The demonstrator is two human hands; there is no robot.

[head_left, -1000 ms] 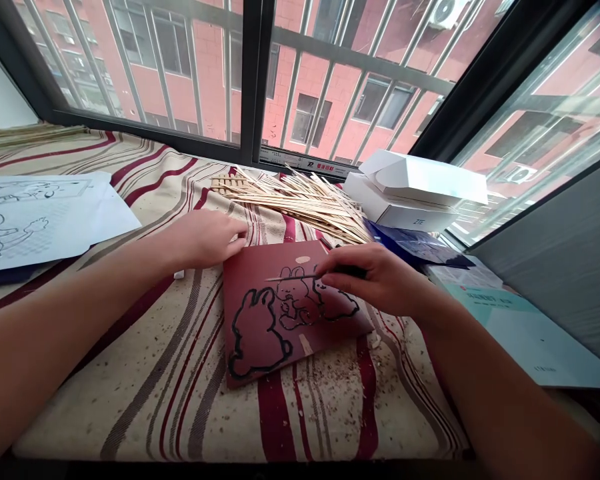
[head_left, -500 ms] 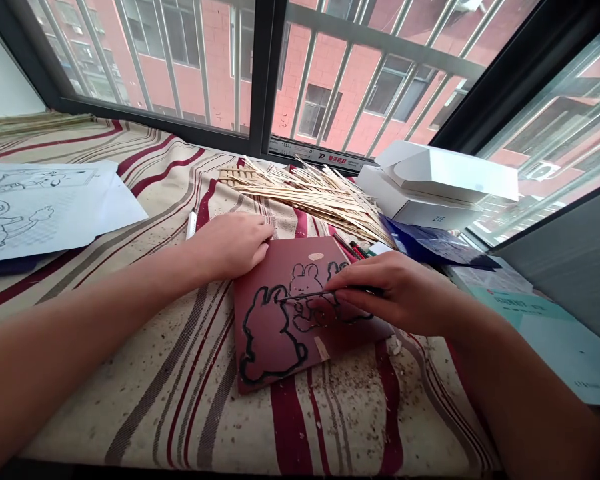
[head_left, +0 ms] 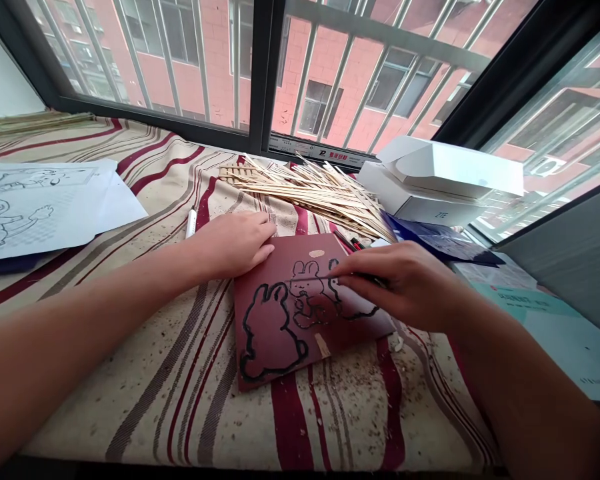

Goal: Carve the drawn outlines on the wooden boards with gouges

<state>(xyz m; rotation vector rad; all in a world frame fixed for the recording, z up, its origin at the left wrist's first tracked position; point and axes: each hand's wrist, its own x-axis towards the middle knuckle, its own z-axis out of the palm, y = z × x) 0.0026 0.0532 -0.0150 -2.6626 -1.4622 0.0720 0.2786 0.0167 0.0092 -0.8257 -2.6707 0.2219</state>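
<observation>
A reddish-brown board (head_left: 270, 333) lies tilted on the striped cloth, with bunny-like figures outlined in thick black and two pale patches. My left hand (head_left: 235, 244) rests at its upper left edge, fingers lying flat and holding nothing. My right hand (head_left: 405, 283) is closed in a pinch over the board's right side. Between thumb and forefinger it grips a thin, rod-like tool (head_left: 307, 278), whose slim end points left across the middle bunny's head. Whether the tip touches the surface I cannot tell. The fingers hide part of the right-hand figure.
Behind the board lies a heap of thin wooden sticks (head_left: 310, 193). Pens (head_left: 355, 245) lie at its upper right corner, and a white marker (head_left: 191, 223) is near my left wrist. Line drawings (head_left: 35, 207) are at left; a white box (head_left: 435, 180) and teal book (head_left: 540, 327) at right. Crumbs dot the cloth (head_left: 200, 400).
My right hand has moved slightly up and to the right, and the tool's tip has shifted from the left bunny's ear to the middle bunny's head. My left hand stays in place.
</observation>
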